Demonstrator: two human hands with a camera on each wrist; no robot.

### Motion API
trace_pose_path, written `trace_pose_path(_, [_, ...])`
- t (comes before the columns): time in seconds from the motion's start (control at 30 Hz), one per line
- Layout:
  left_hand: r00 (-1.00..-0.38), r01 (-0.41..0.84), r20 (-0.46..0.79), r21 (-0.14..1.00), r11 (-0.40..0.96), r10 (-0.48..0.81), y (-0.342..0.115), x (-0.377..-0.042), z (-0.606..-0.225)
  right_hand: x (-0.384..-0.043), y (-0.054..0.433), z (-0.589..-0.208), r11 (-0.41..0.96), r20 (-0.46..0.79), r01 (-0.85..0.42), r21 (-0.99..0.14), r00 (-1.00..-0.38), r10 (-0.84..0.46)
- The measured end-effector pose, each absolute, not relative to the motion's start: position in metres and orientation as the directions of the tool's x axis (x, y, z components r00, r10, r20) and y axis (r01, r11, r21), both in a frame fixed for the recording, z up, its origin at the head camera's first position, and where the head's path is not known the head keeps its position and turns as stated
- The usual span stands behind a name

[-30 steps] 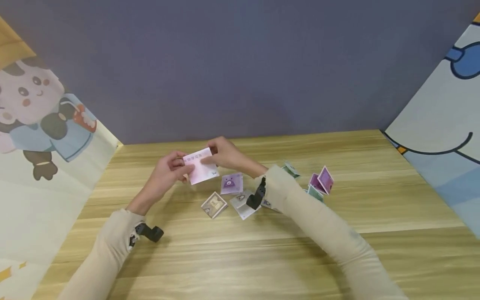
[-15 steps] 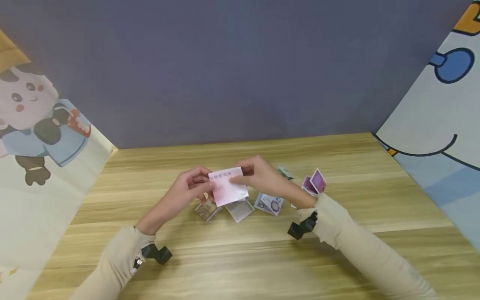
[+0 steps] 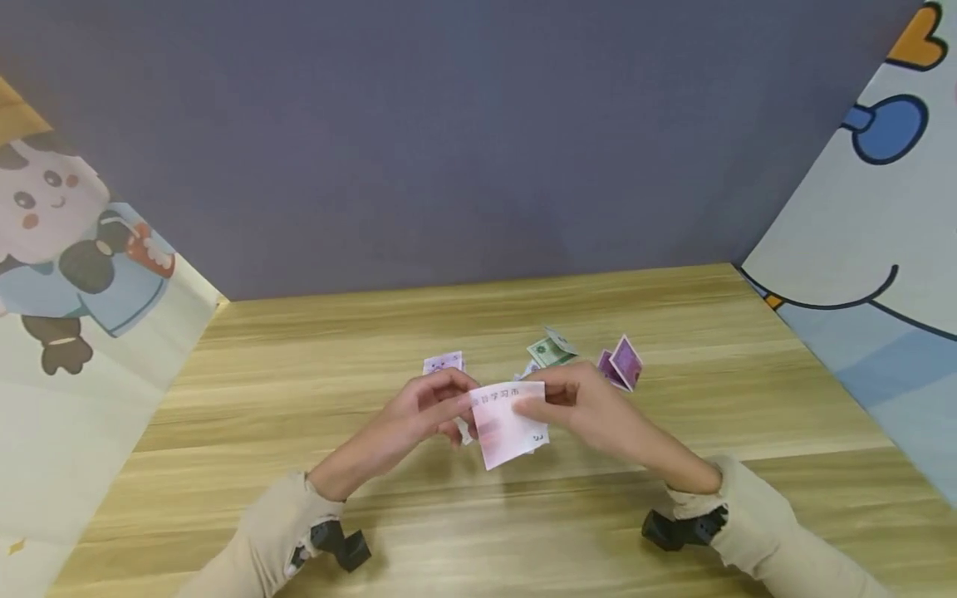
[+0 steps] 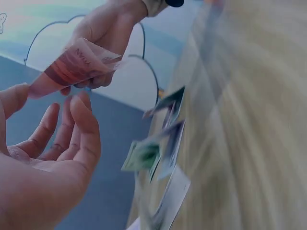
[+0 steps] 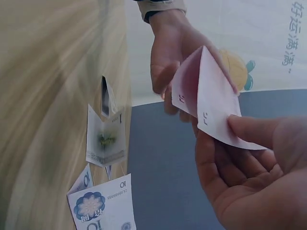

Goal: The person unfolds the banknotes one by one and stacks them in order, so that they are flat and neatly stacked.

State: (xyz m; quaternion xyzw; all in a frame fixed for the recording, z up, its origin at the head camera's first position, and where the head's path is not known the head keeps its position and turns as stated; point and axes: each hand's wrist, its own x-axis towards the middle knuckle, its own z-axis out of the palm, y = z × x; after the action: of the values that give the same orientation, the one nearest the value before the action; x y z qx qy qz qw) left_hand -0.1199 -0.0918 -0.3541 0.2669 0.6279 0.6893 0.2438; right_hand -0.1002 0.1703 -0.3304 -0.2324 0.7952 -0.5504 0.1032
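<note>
Paper note, pink and folded (image 3: 508,432), is raised over the middle of a pale wood-grain table (image 3: 463,531). The bare right hand (image 3: 598,407) pinches its right side; the bare left hand's (image 3: 426,407) thumb meets its left edge, though whether it grips cannot be told. Beyond lie a lilac folded paper note (image 3: 443,360) far left, a green folded paper note (image 3: 550,350) far right, and a magenta folded paper note (image 3: 625,364) farther right.

Clearance around the pink note (image 3: 508,428): a hand could pass on its near side, above the tabletop (image 3: 493,540); left hand (image 3: 429,409) and right hand (image 3: 598,411) block its flanks; green note (image 3: 549,352) and magenta note (image 3: 627,364) obstruct its far right.
</note>
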Motion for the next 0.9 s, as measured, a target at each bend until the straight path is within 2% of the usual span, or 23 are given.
trace_pose_path(0.1, [-0.713,-0.022,0.064,0.993,-0.113,0.699,-0.085,-0.113,-0.354,-0.087,0.174,-0.331,0.274,0.132,-0.286,-0.918,-0.874,-0.468])
trace_pose_path(0.23, [-0.655,-0.046,0.069,0.990,-0.131,0.752,-0.077,-0.103,-0.354,-0.075,0.172,-0.334,0.286,0.276,-0.433,-0.855,-0.846,-0.457])
trace_pose_path(0.3, [-0.624,-0.058,0.076,0.988,-0.144,0.777,-0.073,-0.099,-0.356,-0.071,0.169,-0.337,0.326,0.371,-0.540,-0.776,-0.809,-0.456])
trace_pose_path(0.4, [-0.593,-0.062,0.100,0.984,-0.170,0.799,-0.071,-0.094,-0.360,-0.069,0.165,-0.341,0.433,0.485,-0.671,-0.601,-0.738,-0.470])
trace_pose_path(0.47, [-0.597,-0.050,0.100,0.986,-0.162,0.796,-0.071,-0.095,-0.364,-0.070,0.163,-0.344,0.495,0.523,-0.714,-0.495,-0.700,-0.487])
trace_pose_path(0.53, [-0.617,-0.019,0.097,0.990,-0.138,0.781,-0.072,-0.097,-0.368,-0.071,0.163,-0.346,0.529,0.526,-0.726,-0.439,-0.686,-0.503])
trace_pose_path(0.73, [-0.668,0.023,0.050,0.999,-0.046,0.742,-0.074,-0.104,-0.374,-0.073,0.169,-0.349,0.550,0.468,-0.657,-0.515,-0.753,-0.462])
trace_pose_path(0.9, [-0.704,0.027,0.028,1.000,-0.013,0.709,-0.088,-0.116,-0.365,-0.077,0.173,-0.347,0.551,0.508,-0.655,-0.517,-0.753,-0.419])
